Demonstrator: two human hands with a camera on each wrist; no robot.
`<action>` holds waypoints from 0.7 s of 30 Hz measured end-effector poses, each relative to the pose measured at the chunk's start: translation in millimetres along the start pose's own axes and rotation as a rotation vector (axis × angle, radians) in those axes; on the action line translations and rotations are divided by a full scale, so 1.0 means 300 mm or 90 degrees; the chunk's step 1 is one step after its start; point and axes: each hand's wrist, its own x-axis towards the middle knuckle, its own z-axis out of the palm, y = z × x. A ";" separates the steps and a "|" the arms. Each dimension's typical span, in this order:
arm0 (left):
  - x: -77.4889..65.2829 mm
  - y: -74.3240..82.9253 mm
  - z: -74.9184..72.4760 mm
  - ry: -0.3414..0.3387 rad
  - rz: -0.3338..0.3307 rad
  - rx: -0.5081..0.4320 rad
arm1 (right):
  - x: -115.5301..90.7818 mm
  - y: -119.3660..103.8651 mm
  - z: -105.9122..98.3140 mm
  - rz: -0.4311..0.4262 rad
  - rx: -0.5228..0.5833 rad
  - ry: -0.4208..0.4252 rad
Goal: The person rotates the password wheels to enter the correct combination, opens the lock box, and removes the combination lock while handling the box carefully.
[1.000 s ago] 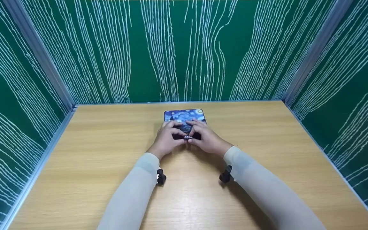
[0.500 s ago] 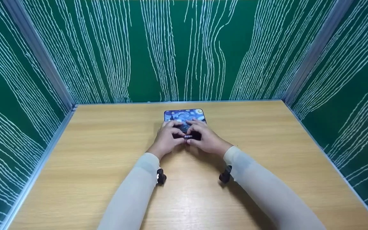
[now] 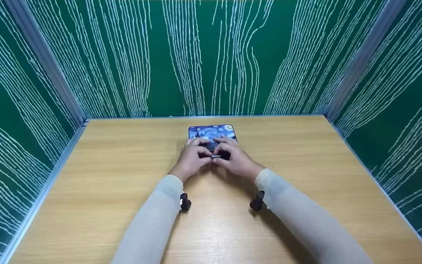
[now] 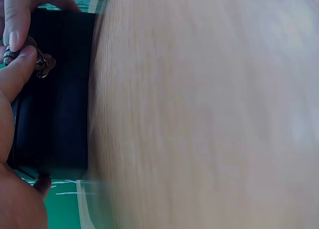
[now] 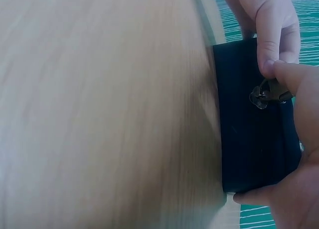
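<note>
A dark box [image 4: 55, 119] with a blue swirling-sky painting on its lid [image 3: 213, 131] sits on the table. At its near face hangs a small bronze-coloured combination padlock [image 3: 215, 156] with ridged rings, by a metal clasp [image 5: 258, 97]. My left hand [image 3: 191, 160] pinches the padlock's left part between thumb and index finger. Opposite, my right hand [image 3: 238, 159] pinches its right part in the same way. Other fingers of both hands rest on the lid and along the box's sides. The fingertips cover much of the padlock.
The wooden table [image 3: 123, 205] spreads around the box. Green panels with white wavy lines [image 3: 218, 58] rise behind it and at both sides. Dark wrist cameras [image 3: 184, 202] sit at the light sleeves' inner edges.
Both hands stay at the padlock. The right thumb and wrist have shifted slightly left, and the fingertips have moved a little on the padlock. The box stays about where it was.
</note>
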 end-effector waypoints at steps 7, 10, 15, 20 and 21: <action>0.001 0.004 0.001 -0.002 -0.005 0.004 | -0.001 -0.003 0.001 0.013 -0.012 -0.006; 0.000 0.003 0.001 0.001 0.000 0.001 | -0.001 -0.006 -0.001 0.021 -0.013 -0.012; -0.001 0.001 -0.001 0.005 0.013 -0.003 | -0.003 -0.007 -0.002 0.024 -0.019 -0.018; -0.004 0.001 -0.002 0.013 0.037 -0.002 | -0.003 -0.006 -0.005 0.001 -0.035 -0.017; -0.004 0.001 -0.001 0.014 0.041 -0.002 | -0.003 -0.006 -0.005 -0.003 -0.037 -0.016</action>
